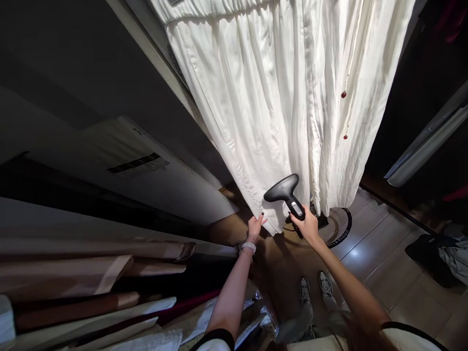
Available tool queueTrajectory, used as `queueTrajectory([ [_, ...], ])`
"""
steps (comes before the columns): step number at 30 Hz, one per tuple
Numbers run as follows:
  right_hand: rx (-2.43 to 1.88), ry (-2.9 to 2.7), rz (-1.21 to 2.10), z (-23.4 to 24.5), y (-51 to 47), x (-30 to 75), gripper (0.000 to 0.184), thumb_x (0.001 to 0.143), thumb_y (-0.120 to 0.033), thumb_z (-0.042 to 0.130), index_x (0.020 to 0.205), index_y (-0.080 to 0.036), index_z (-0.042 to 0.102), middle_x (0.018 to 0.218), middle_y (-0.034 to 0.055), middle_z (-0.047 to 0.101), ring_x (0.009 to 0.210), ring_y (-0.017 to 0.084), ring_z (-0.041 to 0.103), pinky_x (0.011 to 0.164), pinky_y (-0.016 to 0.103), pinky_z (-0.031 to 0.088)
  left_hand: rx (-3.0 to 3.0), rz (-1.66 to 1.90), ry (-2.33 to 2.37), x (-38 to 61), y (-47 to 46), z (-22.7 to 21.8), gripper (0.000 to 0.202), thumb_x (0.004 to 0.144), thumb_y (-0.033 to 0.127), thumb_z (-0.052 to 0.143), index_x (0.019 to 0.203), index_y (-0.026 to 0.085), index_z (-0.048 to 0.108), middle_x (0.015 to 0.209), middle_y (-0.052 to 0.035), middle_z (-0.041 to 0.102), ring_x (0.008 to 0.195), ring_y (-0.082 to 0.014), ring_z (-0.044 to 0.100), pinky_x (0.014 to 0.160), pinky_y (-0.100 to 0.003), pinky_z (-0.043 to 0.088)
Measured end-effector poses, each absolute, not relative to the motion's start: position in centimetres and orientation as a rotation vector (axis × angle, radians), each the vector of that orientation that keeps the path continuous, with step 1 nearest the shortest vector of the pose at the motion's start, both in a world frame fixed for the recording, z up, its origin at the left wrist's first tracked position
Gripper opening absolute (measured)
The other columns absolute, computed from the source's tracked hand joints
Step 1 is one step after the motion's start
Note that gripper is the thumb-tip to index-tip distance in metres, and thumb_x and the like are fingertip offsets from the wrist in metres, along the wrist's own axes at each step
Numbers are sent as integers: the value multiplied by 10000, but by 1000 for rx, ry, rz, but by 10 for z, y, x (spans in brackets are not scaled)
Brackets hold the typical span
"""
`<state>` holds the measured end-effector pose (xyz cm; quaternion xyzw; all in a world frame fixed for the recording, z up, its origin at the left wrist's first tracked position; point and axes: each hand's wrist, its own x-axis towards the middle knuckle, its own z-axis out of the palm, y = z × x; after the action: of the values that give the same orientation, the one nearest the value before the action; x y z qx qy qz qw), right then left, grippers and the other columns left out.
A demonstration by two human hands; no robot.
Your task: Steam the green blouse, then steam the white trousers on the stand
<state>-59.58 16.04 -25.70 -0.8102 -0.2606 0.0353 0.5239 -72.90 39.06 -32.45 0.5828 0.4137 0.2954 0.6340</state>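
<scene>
A long white pleated garment [278,97] hangs in front of me, its hem near the floor. My left hand [255,227] pinches the lower hem, fingers closed on the cloth. My right hand [307,226] grips the handle of a black garment steamer [283,190], whose flat head presses against the fabric just above the hem. A black ribbed hose [341,234] curls away from the handle over the floor. Two small red beads [343,94] dangle on cords down the garment's right side.
A pale door or panel [120,165] stands at the left. Rolls and bolts of fabric [91,282] lie stacked at lower left. My shoes [314,287] stand on the tiled floor [380,258]. Dark bags and cloth [438,253] sit at the right.
</scene>
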Motion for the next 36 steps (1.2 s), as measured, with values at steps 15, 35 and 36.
queueTrajectory([
  [15,-2100,-1561,-789,-25,157,-487,525,956,-553,518,1273,-138,569,999,131,689,821,249,629,592,290,354,1191,717,970,-746,372,-344,329,709,392,850,842,141,683,951,-84,739,891,-185,696,949,-454,590],
  [35,-2063,-1731,-846,-4,191,-464,657,1026,-600,242,1219,-82,598,964,184,681,753,196,567,603,303,288,1101,547,818,-751,334,-366,377,659,353,904,905,118,743,961,-126,758,912,-255,723,875,-482,612],
  [36,-2059,-1730,-840,-5,190,-463,700,1022,-625,207,1219,-81,601,956,186,680,750,197,568,606,307,287,1095,545,824,-753,334,-368,376,656,355,907,898,118,744,953,-128,759,897,-251,722,858,-470,618],
])
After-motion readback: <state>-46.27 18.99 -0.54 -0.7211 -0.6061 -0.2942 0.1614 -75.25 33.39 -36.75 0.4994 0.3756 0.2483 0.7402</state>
